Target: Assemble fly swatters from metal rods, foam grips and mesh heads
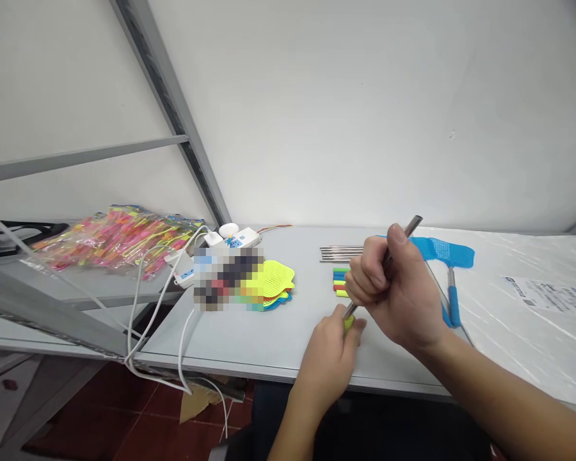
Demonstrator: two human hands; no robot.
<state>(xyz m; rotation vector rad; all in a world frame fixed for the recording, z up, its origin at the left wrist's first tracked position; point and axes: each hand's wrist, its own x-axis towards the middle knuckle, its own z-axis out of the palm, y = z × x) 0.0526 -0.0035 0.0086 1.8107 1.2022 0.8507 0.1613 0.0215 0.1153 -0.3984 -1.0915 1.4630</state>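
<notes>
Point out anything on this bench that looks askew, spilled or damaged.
Nothing looks damaged or spilled. The white cables from the power strip trail loosely over the table edge. The metal rods and coloured grips lie in tidy rows behind the hands.

Table (pixel 278 333): pale grey, set against a white wall.
Far left: packet of bright pink and yellow pieces (pixel 118 238).
Left of middle: white power strips (pixel 221 246) with cables over the edge; stacked mesh swatter heads (pixel 273 282) (yellow on top).
Middle: row of metal rods (pixel 340 253); small coloured sleeves (pixel 340 282) just before them.
Right: blue swatter (pixel 448 256); clear plastic sheet (pixel 532 307) bearing a printed label (pixel 547 293).
</notes>
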